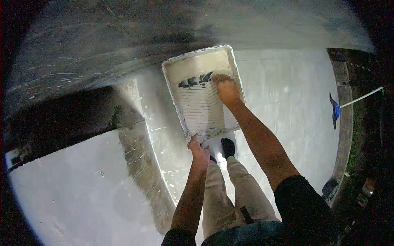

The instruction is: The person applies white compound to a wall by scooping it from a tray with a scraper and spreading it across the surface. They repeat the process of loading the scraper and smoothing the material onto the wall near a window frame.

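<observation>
A paint tray (193, 110) with a ribbed ramp is in front of me, its inside coated with cream-coloured paint. Dark patches (195, 81) show through the paint across its middle. My left hand (198, 148) grips the tray's near left corner, the thumb over the rim. Inside the tray, at the right side of the dark patches, is my right hand (226, 89). Its fingers are closed and bent down toward the paint; what they hold, if anything, is hidden.
Below lies a pale tiled floor (283, 102). A dark, scuffed surface (123, 37) spans the top. At the right, a broom-like tool with a blue head (336, 110) and white handle lies near a kerb (344, 123). A small green plant (116, 115) grows at the left.
</observation>
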`<move>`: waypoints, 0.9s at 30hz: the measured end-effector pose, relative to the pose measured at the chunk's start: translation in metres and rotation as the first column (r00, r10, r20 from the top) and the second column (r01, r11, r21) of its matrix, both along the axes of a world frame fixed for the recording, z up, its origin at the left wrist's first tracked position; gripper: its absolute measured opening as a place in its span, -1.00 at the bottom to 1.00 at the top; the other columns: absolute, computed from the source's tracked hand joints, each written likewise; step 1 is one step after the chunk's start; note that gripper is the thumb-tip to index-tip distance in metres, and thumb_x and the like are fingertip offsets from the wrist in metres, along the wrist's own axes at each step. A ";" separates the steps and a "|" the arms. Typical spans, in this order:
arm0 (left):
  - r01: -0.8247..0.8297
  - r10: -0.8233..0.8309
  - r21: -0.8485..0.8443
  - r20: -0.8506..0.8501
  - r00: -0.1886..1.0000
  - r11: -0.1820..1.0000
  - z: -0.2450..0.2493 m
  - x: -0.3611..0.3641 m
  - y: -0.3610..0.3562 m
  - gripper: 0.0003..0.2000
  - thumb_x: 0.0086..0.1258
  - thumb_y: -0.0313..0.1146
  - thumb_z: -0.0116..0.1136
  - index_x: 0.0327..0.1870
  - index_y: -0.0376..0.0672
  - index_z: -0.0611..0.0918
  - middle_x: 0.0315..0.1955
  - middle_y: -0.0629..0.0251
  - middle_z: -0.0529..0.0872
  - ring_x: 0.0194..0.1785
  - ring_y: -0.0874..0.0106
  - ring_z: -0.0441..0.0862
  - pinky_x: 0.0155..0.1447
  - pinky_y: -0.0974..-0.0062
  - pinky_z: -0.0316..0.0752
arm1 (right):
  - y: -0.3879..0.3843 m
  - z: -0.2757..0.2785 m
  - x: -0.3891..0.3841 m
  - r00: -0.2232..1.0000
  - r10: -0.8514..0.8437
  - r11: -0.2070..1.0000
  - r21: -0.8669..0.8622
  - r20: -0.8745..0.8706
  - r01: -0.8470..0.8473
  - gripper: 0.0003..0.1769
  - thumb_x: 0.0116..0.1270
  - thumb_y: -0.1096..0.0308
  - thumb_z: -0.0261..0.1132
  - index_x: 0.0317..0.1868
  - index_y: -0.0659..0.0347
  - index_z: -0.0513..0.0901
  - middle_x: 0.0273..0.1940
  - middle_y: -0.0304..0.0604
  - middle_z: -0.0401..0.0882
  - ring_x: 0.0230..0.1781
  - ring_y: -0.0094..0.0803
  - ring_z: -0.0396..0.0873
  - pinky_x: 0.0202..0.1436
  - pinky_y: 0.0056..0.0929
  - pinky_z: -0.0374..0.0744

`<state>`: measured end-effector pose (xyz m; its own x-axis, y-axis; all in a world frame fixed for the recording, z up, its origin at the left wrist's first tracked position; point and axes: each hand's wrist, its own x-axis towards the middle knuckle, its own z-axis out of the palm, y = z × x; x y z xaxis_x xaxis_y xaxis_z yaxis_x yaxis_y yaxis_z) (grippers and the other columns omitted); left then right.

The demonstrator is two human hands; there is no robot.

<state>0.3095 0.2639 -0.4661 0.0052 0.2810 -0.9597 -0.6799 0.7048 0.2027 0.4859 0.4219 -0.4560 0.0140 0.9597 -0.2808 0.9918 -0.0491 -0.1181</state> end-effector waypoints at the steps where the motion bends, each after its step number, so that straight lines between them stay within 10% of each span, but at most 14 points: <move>1: 0.003 -0.003 -0.004 0.009 1.000 1.000 0.000 0.000 0.000 -0.43 0.14 0.02 0.12 0.20 0.06 0.39 0.19 0.34 0.41 0.22 0.28 0.27 0.27 0.15 0.04 | 0.002 0.015 -0.004 0.997 -0.081 0.978 -0.193 0.009 0.081 -0.54 0.13 0.47 0.15 0.11 0.12 0.52 0.02 -0.09 0.59 0.09 -0.16 0.53 0.14 -0.23 0.52; 4: 0.022 -0.023 0.032 0.027 0.999 0.999 0.010 0.002 0.001 -0.35 0.14 0.00 0.13 0.29 0.07 0.29 0.26 0.31 0.33 0.33 0.22 0.19 0.37 0.07 -0.11 | -0.009 -0.008 -0.003 0.999 0.042 0.960 0.277 0.020 -0.046 -0.59 0.05 0.52 0.21 -0.02 0.15 0.59 -0.09 -0.08 0.63 -0.02 -0.15 0.60 0.05 -0.21 0.56; 11: -0.078 0.075 -0.103 -0.030 0.997 0.992 0.006 0.002 0.002 -0.31 0.14 -0.02 0.13 0.32 0.01 0.25 0.26 0.23 0.30 0.38 0.18 0.17 0.44 0.07 -0.17 | -0.055 -0.005 -0.021 0.915 0.051 0.988 0.156 -0.400 0.013 -0.48 -0.06 0.63 0.22 0.00 0.15 0.62 -0.03 -0.02 0.63 -0.06 -0.14 0.61 0.05 -0.27 0.57; 15: -0.015 0.016 -0.045 0.028 0.999 0.999 -0.017 -0.004 -0.005 -0.38 0.14 -0.01 0.13 0.25 0.00 0.33 0.18 0.25 0.36 0.28 0.22 0.28 0.35 0.14 0.01 | -0.009 0.019 -0.007 0.927 -0.125 0.990 0.012 -0.354 0.138 -0.43 -0.08 0.64 0.23 0.04 0.13 0.61 -0.02 -0.03 0.63 -0.03 -0.16 0.60 0.08 -0.30 0.56; 17: -0.016 0.017 -0.016 0.004 1.000 1.000 -0.026 -0.007 -0.010 -0.45 0.14 0.00 0.13 0.16 0.02 0.40 0.08 0.28 0.43 0.16 0.27 0.35 0.24 0.23 0.11 | 0.003 -0.007 0.001 0.923 0.184 0.917 0.397 -0.339 -0.037 -0.44 -0.05 0.62 0.23 0.06 0.10 0.61 0.01 -0.04 0.61 -0.03 -0.15 0.60 0.07 -0.30 0.57; 27: -0.062 0.060 0.053 0.035 0.998 0.997 -0.024 0.000 -0.009 -0.55 0.15 -0.04 0.14 0.06 0.06 0.46 -0.01 0.34 0.50 0.06 0.30 0.42 0.05 0.25 0.22 | 0.005 -0.022 -0.005 0.971 0.185 0.956 0.256 -0.153 -0.142 -0.51 0.03 0.61 0.13 0.04 0.15 0.60 0.01 -0.01 0.61 0.00 -0.12 0.58 0.07 -0.26 0.56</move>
